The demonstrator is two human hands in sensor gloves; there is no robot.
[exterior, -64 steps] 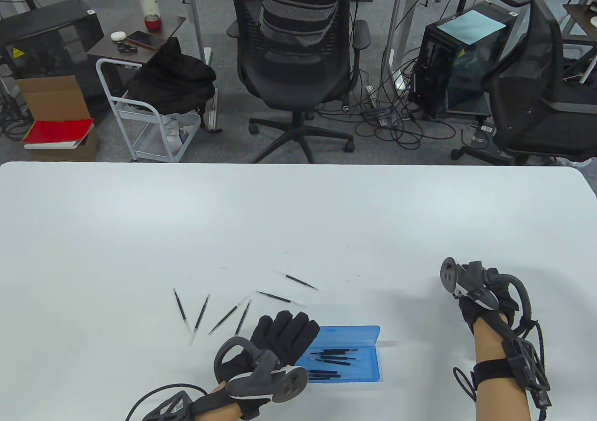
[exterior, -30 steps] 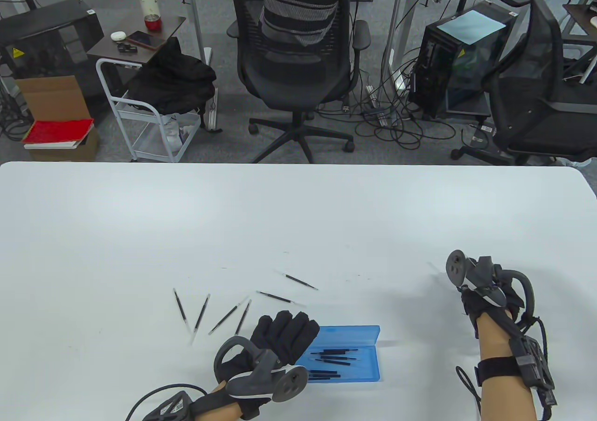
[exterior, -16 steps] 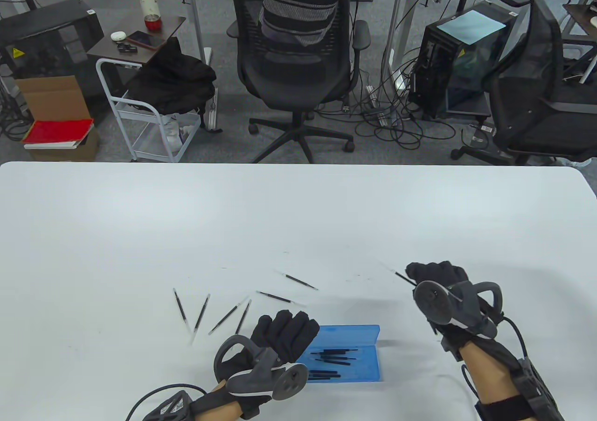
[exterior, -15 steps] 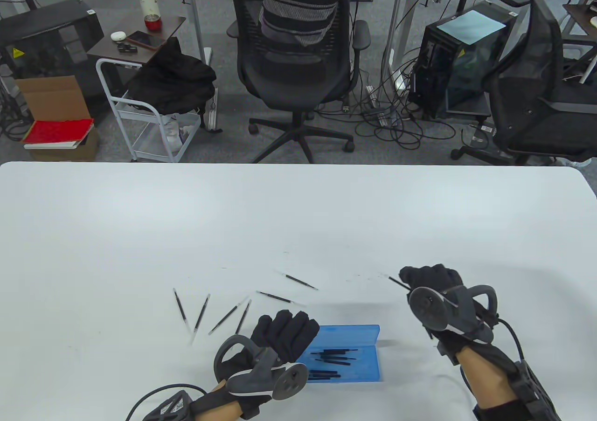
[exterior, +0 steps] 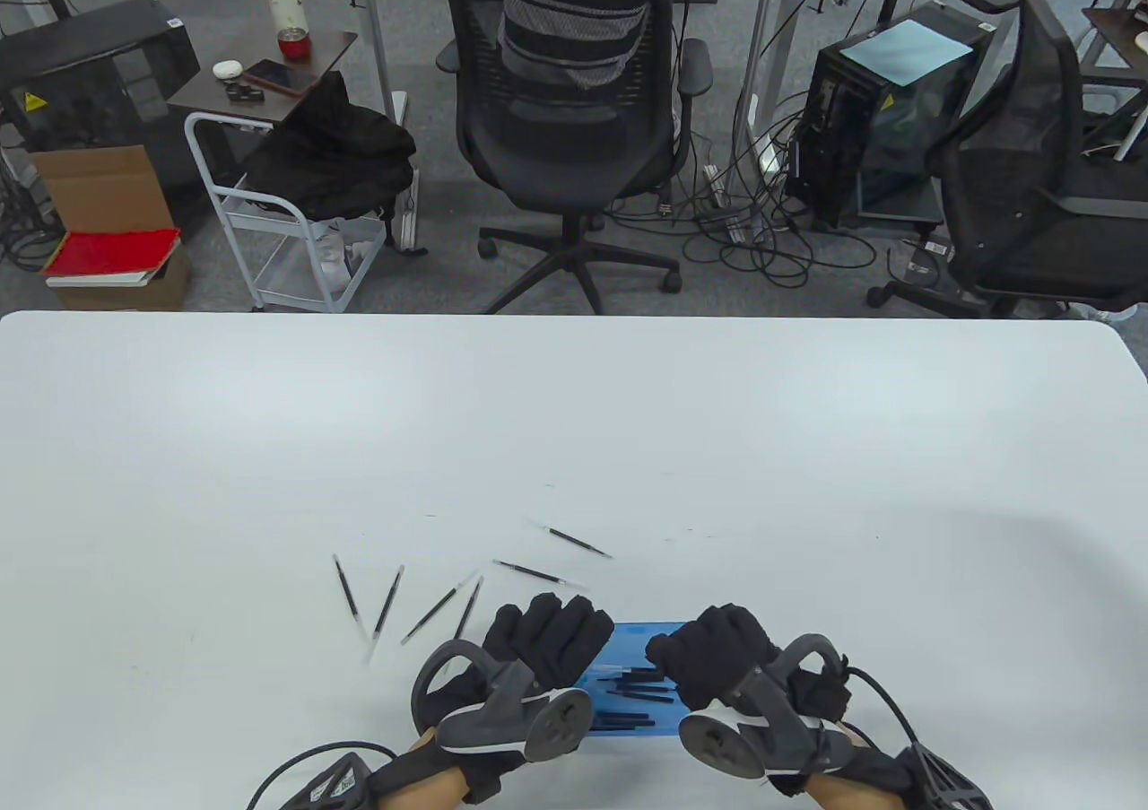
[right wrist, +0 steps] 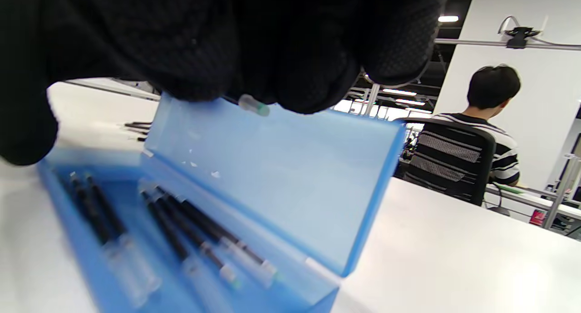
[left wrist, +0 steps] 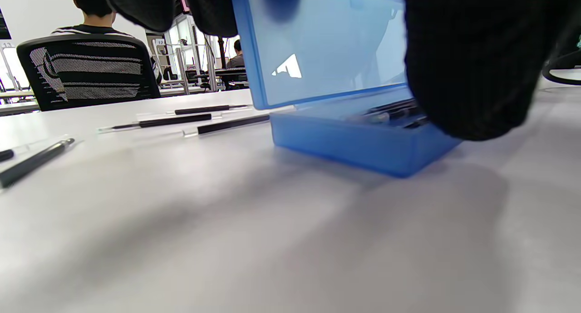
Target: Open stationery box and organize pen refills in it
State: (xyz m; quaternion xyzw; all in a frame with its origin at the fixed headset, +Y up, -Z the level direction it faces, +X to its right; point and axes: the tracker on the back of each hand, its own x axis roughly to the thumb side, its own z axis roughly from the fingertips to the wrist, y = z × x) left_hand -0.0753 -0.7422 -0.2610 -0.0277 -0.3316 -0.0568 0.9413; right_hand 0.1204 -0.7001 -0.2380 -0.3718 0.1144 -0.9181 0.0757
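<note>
The open blue stationery box point(exterior: 632, 657), its lid point(right wrist: 272, 177) raised at the far side, is hemmed by the left hand point(exterior: 538, 644) and right hand point(exterior: 717, 657) above its tray. Loose pen refills point(exterior: 430, 608) lie scattered on the table point(exterior: 574, 415) left of and beyond the box. The table's far half and right side lie open.

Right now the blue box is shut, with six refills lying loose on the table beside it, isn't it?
Not quite. The blue box is open: the right wrist view shows its lid standing up and refills inside. The rest holds: in the table view, six refills lie loose on the table beside it.
</note>
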